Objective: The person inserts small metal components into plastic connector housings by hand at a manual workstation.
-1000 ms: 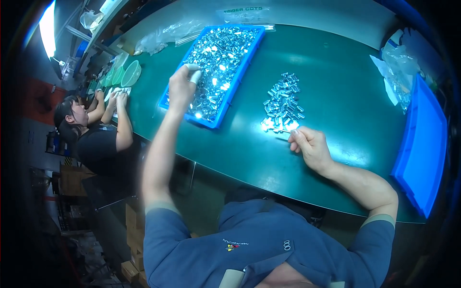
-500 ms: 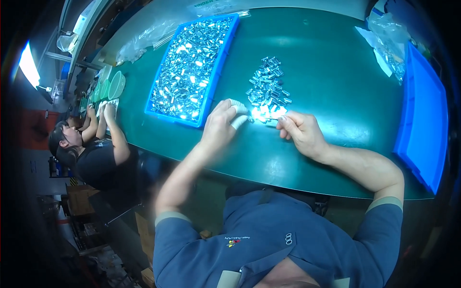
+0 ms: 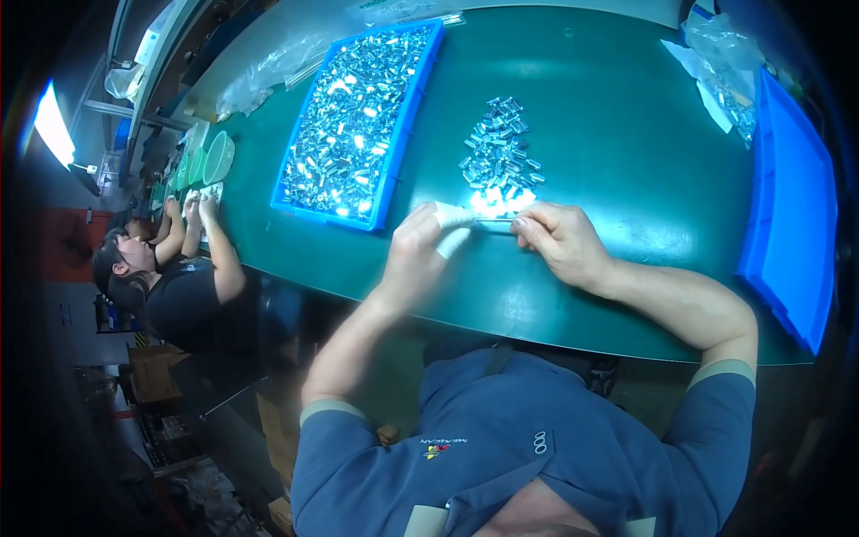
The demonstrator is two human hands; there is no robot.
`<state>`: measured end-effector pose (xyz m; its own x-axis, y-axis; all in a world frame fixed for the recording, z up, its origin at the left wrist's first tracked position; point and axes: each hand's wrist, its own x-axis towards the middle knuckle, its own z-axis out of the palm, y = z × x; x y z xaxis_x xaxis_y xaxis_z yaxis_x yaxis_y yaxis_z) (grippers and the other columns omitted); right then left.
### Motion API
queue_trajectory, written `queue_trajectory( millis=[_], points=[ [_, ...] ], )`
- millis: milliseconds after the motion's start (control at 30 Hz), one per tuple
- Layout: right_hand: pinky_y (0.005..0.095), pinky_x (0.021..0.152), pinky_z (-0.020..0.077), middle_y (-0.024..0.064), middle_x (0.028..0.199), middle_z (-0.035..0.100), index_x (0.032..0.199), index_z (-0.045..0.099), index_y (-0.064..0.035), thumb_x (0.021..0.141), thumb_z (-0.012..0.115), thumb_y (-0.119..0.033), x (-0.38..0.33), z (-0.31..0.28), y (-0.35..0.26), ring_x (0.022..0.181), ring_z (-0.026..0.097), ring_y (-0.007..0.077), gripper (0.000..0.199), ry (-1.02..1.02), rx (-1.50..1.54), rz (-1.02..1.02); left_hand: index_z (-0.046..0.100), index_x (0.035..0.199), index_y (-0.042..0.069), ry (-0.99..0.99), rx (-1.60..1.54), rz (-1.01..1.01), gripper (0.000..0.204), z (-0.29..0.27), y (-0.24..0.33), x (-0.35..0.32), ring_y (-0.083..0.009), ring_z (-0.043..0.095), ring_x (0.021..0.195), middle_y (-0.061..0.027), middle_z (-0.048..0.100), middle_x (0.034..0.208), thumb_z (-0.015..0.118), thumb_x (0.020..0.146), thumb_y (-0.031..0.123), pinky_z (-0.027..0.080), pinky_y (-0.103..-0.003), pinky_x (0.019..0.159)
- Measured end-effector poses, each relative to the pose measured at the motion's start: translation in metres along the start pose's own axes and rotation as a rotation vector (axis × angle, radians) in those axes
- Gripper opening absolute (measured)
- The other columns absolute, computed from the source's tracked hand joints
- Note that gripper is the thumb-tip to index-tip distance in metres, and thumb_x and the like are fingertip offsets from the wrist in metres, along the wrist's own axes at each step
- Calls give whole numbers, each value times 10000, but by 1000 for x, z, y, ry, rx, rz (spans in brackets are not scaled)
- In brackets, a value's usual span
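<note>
My left hand (image 3: 420,246), with white coverings on its thumb and index finger, pinches a tiny metal piece that its fingertips mostly hide. Between thumb and fingers, my right hand (image 3: 565,246) grips a thin metal rod (image 3: 495,220), which lies level and points left. Its far end meets the fingertips of my left hand; whether it enters the piece there I cannot tell. Just beyond both hands spreads a loose pile of small shiny metal cylinders (image 3: 501,148), its near edge washed out by glare.
A blue tray (image 3: 394,170) full of similar metal pieces stands left of the pile on the green table (image 3: 617,134). At the right edge lean a blue bin (image 3: 792,215) and a clear plastic bag (image 3: 727,54). Another person (image 3: 174,286) works at the left beside green baskets (image 3: 217,159).
My hands have come together: the rod in my right hand, angled and apart before, now reaches the fingertips of my left hand. The view has shifted slightly.
</note>
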<state>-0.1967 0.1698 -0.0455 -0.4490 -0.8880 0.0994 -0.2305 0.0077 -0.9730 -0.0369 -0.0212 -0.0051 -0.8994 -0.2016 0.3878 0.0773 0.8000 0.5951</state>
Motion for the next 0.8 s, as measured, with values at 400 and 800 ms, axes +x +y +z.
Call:
queue_trajectory(
  millis=[400, 800],
  points=[
    [305, 656, 506, 83, 794, 672, 929, 684, 15, 1027, 550, -127, 2, 0, -1, 734, 643, 154, 219, -43, 53, 17, 711, 1066, 48, -14, -101, 49, 230, 6, -2, 8, -280, 681, 889, -114, 706, 958, 753, 847, -5, 536, -371, 775],
    [331, 653, 500, 99, 803, 671, 918, 681, 18, 972, 616, -49, -4, 7, -10, 710, 636, 201, 108, -11, -133, -179, 716, 1110, 12, -19, -368, -62, 231, 24, 5, -8, -291, 702, 983, -142, 729, 1044, 752, 885, 50, 538, -384, 858]
  ],
)
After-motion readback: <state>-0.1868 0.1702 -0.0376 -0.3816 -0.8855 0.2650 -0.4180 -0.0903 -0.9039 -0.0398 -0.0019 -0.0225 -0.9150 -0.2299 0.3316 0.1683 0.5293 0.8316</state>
